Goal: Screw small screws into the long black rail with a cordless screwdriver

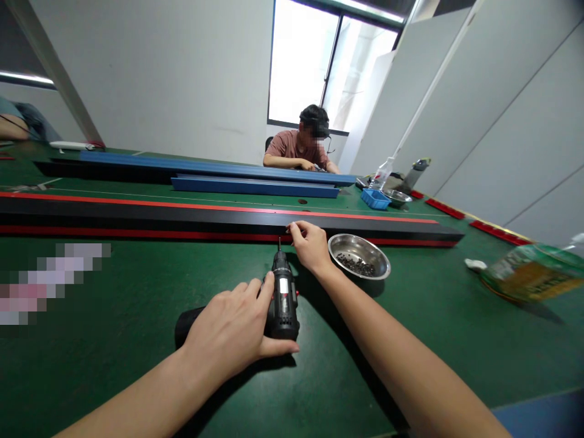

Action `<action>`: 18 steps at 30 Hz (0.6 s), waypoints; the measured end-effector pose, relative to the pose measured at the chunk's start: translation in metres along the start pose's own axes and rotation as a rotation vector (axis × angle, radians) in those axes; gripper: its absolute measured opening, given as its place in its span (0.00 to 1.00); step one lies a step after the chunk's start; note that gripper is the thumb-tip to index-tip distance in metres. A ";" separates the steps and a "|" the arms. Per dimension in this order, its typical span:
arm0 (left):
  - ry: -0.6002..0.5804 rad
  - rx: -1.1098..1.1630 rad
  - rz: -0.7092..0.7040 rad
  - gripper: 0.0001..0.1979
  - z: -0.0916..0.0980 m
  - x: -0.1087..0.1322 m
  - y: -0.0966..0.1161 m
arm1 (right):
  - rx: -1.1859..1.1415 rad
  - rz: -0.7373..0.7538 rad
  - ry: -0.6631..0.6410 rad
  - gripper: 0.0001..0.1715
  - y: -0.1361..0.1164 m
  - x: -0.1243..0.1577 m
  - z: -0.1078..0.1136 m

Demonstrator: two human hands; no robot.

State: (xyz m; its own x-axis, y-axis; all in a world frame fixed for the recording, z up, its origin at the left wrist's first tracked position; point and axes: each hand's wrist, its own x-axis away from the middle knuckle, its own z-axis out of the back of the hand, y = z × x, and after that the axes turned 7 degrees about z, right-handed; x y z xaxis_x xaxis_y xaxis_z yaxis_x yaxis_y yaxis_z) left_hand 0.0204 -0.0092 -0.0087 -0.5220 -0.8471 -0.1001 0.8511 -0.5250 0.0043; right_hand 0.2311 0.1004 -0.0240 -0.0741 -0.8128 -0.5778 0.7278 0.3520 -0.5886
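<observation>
My left hand [230, 322] is wrapped round a black cordless drill [283, 298] lying on its side on the green table, its bit pointing away from me. Just beyond the bit runs a long black bar with red edges [219, 218]. The fingertips of my right hand [310, 243] are pinched together at the near side of this bar, to the right of the bit; whatever is between them is too small to make out. Close to my right wrist stands a round steel bowl [385, 263] with many small dark screws [358, 266] in it.
Blue profiles [255, 186] lie farther back, with a person [296, 149] seated behind them. A blue basket [375, 199], a clear bottle [382, 173] and another metal bowl [398, 196] stand at the back right. A large green-and-yellow plastic container [536, 274] lies to the right.
</observation>
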 end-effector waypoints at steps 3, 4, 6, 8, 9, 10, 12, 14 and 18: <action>0.002 0.003 -0.007 0.55 0.001 0.000 0.001 | 0.082 -0.042 -0.022 0.23 -0.009 -0.014 0.034; 0.003 0.004 -0.007 0.54 0.001 0.001 0.001 | 0.103 -0.072 -0.032 0.24 -0.009 -0.018 0.047; 0.006 0.005 -0.008 0.52 0.001 0.002 0.002 | 0.144 -0.143 -0.081 0.25 -0.001 -0.022 0.074; 0.007 -0.002 -0.010 0.51 0.001 0.004 0.002 | 0.186 -0.243 -0.139 0.24 0.013 -0.022 0.098; 0.006 -0.006 -0.013 0.50 0.001 0.005 0.002 | 0.214 -0.302 -0.183 0.24 0.021 -0.020 0.108; 0.005 -0.008 -0.016 0.49 0.001 0.006 0.003 | 0.245 -0.359 -0.235 0.24 0.028 -0.018 0.117; 0.001 -0.010 -0.017 0.48 0.001 0.008 0.003 | 0.288 -0.445 -0.364 0.25 0.041 -0.015 0.132; -0.004 -0.008 -0.013 0.49 0.001 0.009 0.003 | 0.297 -0.485 -0.487 0.25 0.048 -0.012 0.142; -0.001 -0.005 -0.005 0.52 0.000 0.010 0.004 | 0.421 -0.459 -0.617 0.20 0.052 -0.011 0.152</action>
State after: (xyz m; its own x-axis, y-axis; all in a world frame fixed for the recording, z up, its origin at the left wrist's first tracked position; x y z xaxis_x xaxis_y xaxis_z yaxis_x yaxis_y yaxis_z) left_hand 0.0187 -0.0194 -0.0092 -0.5266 -0.8443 -0.0991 0.8486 -0.5291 -0.0013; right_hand 0.3736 0.0575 0.0375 -0.1283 -0.9810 0.1456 0.9168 -0.1733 -0.3598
